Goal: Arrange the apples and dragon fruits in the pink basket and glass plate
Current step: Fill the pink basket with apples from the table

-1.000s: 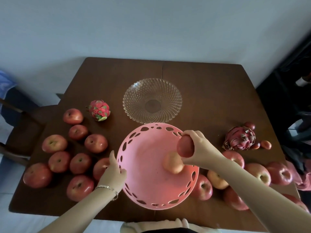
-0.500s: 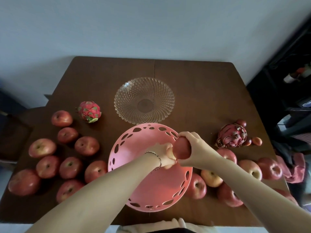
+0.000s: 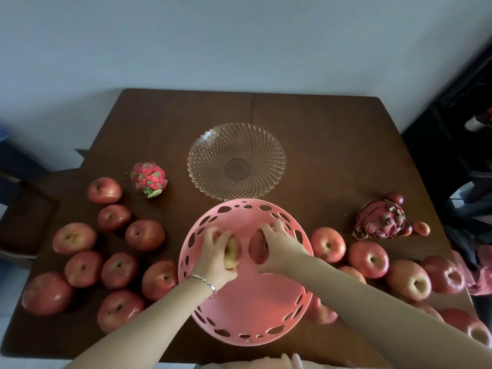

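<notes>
The pink basket [image 3: 253,310] sits at the table's front middle. Inside it, my left hand [image 3: 214,255] grips a yellowish apple [image 3: 233,253] and my right hand [image 3: 279,247] covers a red apple [image 3: 257,247] lying on the basket's floor. The empty glass plate [image 3: 236,161] lies just behind the basket. A small bright dragon fruit [image 3: 148,179] stands left of the plate. A larger, darker dragon fruit [image 3: 381,221] stands at the right. Several apples [image 3: 145,234] lie left of the basket and several more apples [image 3: 368,259] to its right.
A few small red fruits [image 3: 420,227] lie beside the dark dragon fruit. A pink cloth [image 3: 483,272] hangs at the table's right edge. A chair [image 3: 24,209] stands at the left, dark furniture [image 3: 463,155] at the right. Bare wood [image 3: 332,145] shows behind the plate.
My left hand left the basket's rim and went inside onto the yellowish apple. My right hand lowered the red apple from the basket's right rim down onto its floor.
</notes>
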Available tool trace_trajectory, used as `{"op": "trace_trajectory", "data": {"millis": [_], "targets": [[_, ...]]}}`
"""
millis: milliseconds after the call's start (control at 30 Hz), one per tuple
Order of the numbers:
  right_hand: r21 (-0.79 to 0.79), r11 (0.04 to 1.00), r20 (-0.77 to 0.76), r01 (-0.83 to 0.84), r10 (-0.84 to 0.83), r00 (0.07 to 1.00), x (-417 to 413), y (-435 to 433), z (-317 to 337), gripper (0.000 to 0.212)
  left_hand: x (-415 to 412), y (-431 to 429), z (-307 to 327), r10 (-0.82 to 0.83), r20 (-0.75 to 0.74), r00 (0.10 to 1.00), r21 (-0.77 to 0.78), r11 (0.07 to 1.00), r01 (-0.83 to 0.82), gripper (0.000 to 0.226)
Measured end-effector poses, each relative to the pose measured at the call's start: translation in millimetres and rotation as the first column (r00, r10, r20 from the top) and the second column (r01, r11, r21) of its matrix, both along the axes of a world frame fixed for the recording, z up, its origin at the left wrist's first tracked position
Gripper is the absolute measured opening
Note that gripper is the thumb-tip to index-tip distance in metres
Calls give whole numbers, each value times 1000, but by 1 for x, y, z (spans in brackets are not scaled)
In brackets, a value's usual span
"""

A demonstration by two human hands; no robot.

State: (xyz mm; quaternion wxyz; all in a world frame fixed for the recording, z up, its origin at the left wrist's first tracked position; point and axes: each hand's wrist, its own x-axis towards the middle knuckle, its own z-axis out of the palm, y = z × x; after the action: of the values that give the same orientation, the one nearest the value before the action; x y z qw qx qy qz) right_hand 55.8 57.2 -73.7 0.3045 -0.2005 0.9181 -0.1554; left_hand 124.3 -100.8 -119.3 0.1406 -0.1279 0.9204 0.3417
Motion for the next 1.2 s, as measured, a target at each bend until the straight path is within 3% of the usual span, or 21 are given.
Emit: {"op": "trace_trajectory", "data": {"millis": [100, 333, 433, 500, 567, 667, 700, 767, 833, 867, 933, 1067, 1133, 1200], "targets": [[72, 997, -18, -24, 25, 1000, -1, -11, -19, 80, 2, 0, -1, 34, -45, 998, 12, 999, -34, 72], [-23, 1000, -108, 19, -21, 994, 2, -7, -29, 78, -4, 5, -6, 101, -111, 989, 13, 995, -100, 71], [-7, 1000, -59, -4, 4, 998, 3, -5, -23, 84, -7, 7, -3, -1, -75, 997, -214, 977, -15, 78], [-78, 997, -74, -7, 2, 997, 4, -1, -12, 82, -10, 11, 5, -85, -53, 995, -401, 914, 57, 92], [-260, 965, -203, 29, -84, 975, 1, 13, 6, 67, -14, 21, 19, -142, -26, 990, -522, 846, 108, 95], [-399, 904, -347, 156, -306, 887, -13, 53, 25, 52, -13, 43, 39, -224, -182, 957, -443, 888, 123, 79], [-338, 917, -320, 211, -323, 890, -18, 68, 27, 57, -10, 54, 45, -249, -234, 940, -379, 914, 148, 73], [-39, 956, -134, 290, -293, 947, -27, 93, 20, 77, -4, 75, 49, -301, -370, 879, -269, 940, 208, 62], [235, 955, -34, 181, -178, 983, -27, 107, 5, 93, -2, 93, 52, -363, -441, 821, -222, 930, 293, 50], [295, 949, -30, 115, -111, 993, -24, 110, -2, 95, -1, 98, 52, -407, -443, 799, -227, 913, 340, 45], [300, 950, -61, 89, -74, 995, -21, 111, -14, 93, -2, 106, 49, -499, -439, 747, -256, 866, 429, 38], [146, 957, -123, 252, -236, 964, -19, 116, -13, 84, -3, 124, 41, -717, -330, 614, -463, 690, 556, 38], [24, 940, -158, 341, -334, 929, -17, 123, -5, 81, -5, 136, 44, -831, -170, 529, -572, 520, 634, 37], [-107, 909, -184, 402, -415, 891, -17, 132, 8, 79, -8, 148, 47, -887, 106, 449, -560, 320, 764, 51]]}}
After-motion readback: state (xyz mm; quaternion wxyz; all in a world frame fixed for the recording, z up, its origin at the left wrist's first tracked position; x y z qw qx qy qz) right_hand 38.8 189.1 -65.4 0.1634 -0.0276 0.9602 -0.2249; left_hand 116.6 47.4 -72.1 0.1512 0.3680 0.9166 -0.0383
